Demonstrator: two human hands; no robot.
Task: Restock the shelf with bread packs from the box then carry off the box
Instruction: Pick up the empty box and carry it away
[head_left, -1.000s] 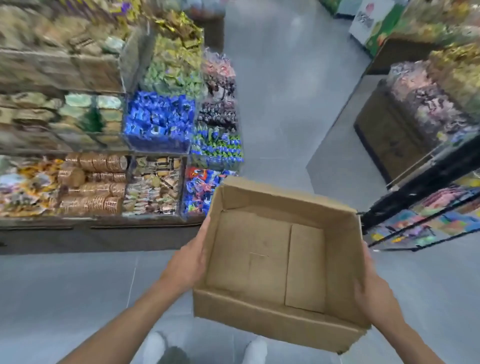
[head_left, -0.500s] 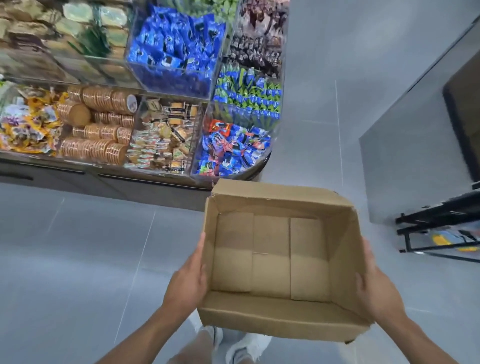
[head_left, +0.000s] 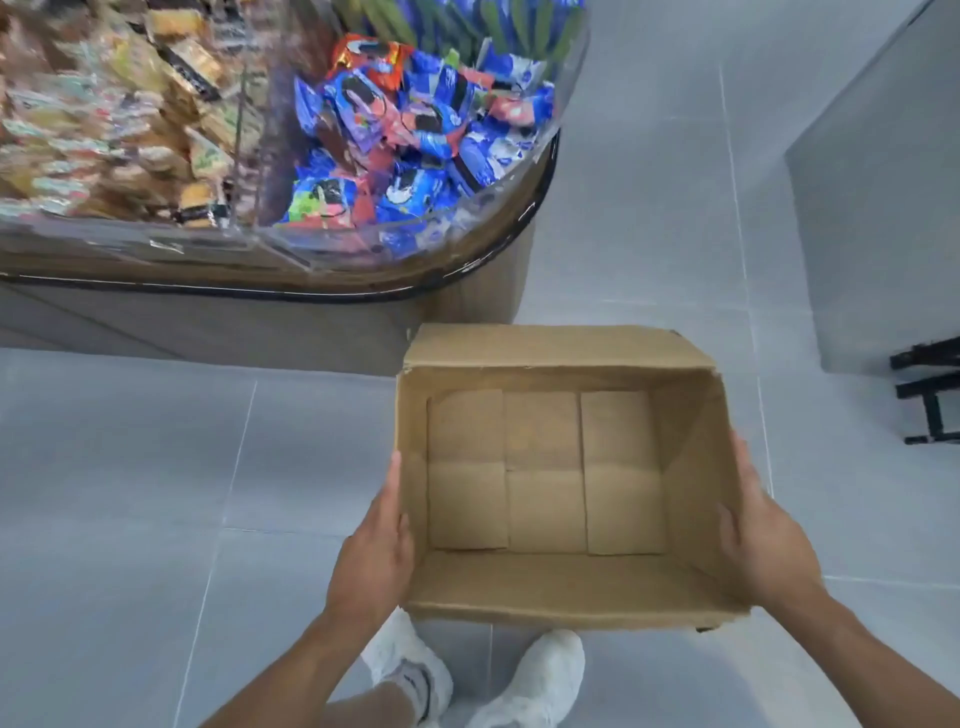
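An empty brown cardboard box (head_left: 545, 348) hangs open-topped in front of me above the grey tiled floor. Only its folded bottom flaps show inside; no bread packs are in view. My left hand (head_left: 374, 551) presses flat against the box's left wall, fingers straight and pointing forward. My right hand (head_left: 763, 545) presses the right wall the same way, thumb near the rim. The box is carried between the two palms.
A rounded display counter (head_left: 467, 280) with clear bins stands ahead on the left, one bin holding blue and red snack packs (head_left: 426, 130). A grey wall block (head_left: 883, 208) and black rack feet (head_left: 930, 395) are at the right. My white shoes (head_left: 410, 670) are below the box.
The view has swung down and closer to the counter's rounded end; the right-hand shelves have dropped out of sight. The box stays level between both hands.
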